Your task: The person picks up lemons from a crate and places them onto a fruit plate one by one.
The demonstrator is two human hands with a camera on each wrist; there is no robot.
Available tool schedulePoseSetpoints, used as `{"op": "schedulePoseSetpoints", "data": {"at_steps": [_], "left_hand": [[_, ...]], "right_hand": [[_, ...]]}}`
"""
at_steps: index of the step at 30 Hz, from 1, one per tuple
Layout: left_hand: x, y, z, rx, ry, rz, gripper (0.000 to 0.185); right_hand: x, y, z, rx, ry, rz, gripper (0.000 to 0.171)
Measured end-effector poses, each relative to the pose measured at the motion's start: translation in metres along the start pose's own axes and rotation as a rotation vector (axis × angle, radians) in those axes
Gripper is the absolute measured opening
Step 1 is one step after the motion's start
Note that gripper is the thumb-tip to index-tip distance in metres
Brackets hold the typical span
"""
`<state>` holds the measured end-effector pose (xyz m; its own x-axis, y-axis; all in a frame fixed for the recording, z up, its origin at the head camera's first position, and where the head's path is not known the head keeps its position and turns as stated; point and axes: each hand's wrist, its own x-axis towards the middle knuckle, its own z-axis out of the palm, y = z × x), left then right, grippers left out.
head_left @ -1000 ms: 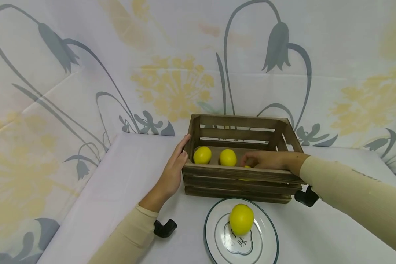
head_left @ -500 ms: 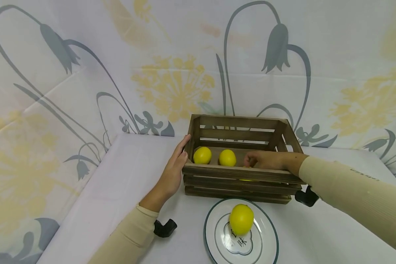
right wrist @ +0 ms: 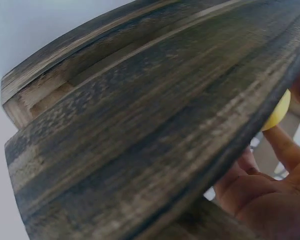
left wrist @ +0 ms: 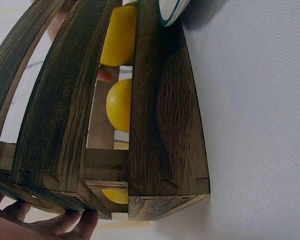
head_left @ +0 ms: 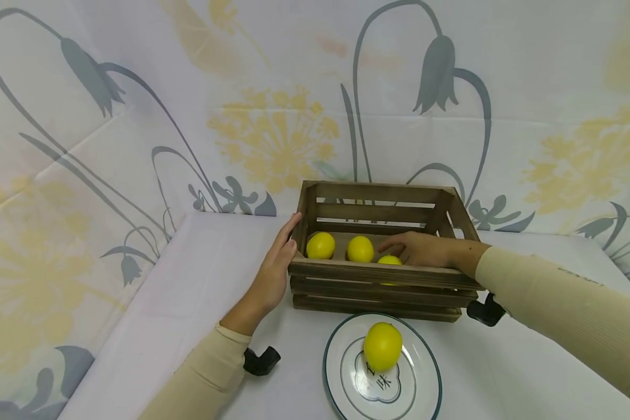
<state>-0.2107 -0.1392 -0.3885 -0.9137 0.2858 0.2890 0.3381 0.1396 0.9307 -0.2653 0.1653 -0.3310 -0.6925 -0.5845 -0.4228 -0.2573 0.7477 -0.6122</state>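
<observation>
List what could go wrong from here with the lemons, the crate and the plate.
The right hand only rests fingertips over the third lemon, so it might roll off inside the wooden crate. The plate sits close to the crate front; lifting out low could knock its lemon.

yellow lemon [head_left: 389,261] inside wooden crate [head_left: 378,276]

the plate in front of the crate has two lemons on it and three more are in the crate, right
Not quite. The head view shows the plate holding one lemon, not two. The wooden crate does hold three more, the right hand over the nearest.
</observation>
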Motion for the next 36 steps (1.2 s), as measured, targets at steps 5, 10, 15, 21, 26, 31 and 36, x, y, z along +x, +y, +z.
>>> {"op": "schedulePoseSetpoints", "data": {"at_steps": [5,10,15,21,26,31,36], "left_hand": [[0.000,-0.001,-0.001,-0.019,-0.004,0.006,0.052],[0.000,-0.002,0.000,-0.019,-0.004,-0.002,0.051],[0.000,-0.002,0.000,-0.008,0.000,0.006,0.051],[0.002,-0.002,-0.001,0.012,0.006,0.015,0.051],[0.003,-0.002,-0.001,0.012,0.009,0.017,0.052],[0.003,-0.003,0.000,0.026,0.006,0.011,0.052],[0.002,-0.003,0.000,0.035,0.006,0.006,0.052]], "right_hand": [[-0.006,-0.003,-0.002,-0.011,0.081,0.025,0.051],[-0.013,-0.003,-0.004,-0.004,0.122,0.010,0.049],[-0.015,-0.003,-0.004,-0.020,0.166,-0.036,0.050],[-0.019,-0.007,-0.005,-0.024,0.250,-0.061,0.052],[-0.026,-0.012,-0.007,-0.028,0.323,-0.027,0.066],[-0.032,-0.016,-0.010,0.010,0.355,-0.029,0.071],[-0.036,-0.017,-0.009,0.029,0.384,-0.037,0.069]]}}
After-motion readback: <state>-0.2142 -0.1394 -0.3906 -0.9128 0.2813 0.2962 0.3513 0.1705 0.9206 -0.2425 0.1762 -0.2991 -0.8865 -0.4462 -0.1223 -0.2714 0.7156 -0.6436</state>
